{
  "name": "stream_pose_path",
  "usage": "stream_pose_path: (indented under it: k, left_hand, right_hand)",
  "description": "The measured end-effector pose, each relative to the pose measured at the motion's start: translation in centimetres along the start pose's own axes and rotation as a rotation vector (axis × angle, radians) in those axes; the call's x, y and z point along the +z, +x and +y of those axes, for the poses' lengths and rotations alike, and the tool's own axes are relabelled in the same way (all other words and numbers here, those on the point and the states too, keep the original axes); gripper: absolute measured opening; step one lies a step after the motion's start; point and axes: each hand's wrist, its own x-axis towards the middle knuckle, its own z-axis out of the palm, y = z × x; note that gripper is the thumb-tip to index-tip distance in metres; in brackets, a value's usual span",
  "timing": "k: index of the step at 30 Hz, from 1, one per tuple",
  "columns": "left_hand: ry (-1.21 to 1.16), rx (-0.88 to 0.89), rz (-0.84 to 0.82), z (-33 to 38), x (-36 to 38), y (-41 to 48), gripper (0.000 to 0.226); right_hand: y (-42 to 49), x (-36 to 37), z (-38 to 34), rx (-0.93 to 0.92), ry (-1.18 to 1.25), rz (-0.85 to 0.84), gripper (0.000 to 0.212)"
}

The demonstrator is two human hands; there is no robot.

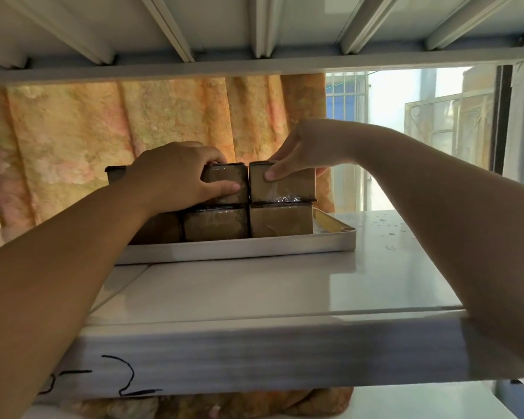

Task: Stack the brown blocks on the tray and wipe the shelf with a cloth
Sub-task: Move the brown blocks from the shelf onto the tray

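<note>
Several brown blocks wrapped in clear film stand in two layers on a white tray (230,251) on the shelf (270,288). My left hand (176,173) grips the upper left block (229,176) from above and the front. My right hand (303,149) holds the upper right block (288,184), thumb on its front face, fingers over its top. Both upper blocks sit side by side, touching, on the lower blocks (280,220). A further upper block (115,173) shows behind my left hand. No cloth is visible.
The shelf above (254,65) hangs low over the stack. A flowered curtain (103,131) hangs behind, with a window (406,101) at the right. Water drops lie on the shelf at the right (387,234). Black marker marks are on the shelf's front edge (124,379).
</note>
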Motion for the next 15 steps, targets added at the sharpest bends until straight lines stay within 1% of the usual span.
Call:
stream_pose_path:
  k: [2, 4, 7, 9, 11, 12, 15]
  left_hand:
    - [0.043, 0.025, 0.017, 0.2, -0.1, -0.1, 0.056]
    - [0.065, 0.053, 0.046, 0.5, -0.1, -0.1, 0.054]
    - [0.026, 0.086, 0.112, 0.9, -0.2, -0.1, 0.050]
    - [-0.104, 0.101, 0.137, 1.2, -0.5, -0.2, 0.056]
    - [-0.231, 0.116, 0.162, 1.5, -0.7, -0.4, 0.060]
    - [-0.251, 0.121, 0.178, 1.6, -0.6, -0.5, 0.058]
    - [-0.263, 0.127, 0.233, 1.6, -0.3, -0.2, 0.031]
  right_hand:
    - [-0.1, 0.0, -0.7, -0.032, -0.161, 0.011, 0.053]
    - [-0.3, 0.0, -1.1, -0.044, -0.259, 0.005, 0.055]
    - [-0.3, 0.0, -1.2, -0.030, -0.260, -0.018, 0.057]
    - [-0.2, 0.3, -1.1, -0.033, -0.245, -0.007, 0.056]
    - [-0.2, 0.7, -0.9, -0.060, -0.199, 0.062, 0.055]
    - [-0.3, 1.0, -0.8, -0.072, -0.151, 0.116, 0.055]
    - [-0.3, 1.7, -0.7, -0.057, 0.035, 0.358, 0.066]
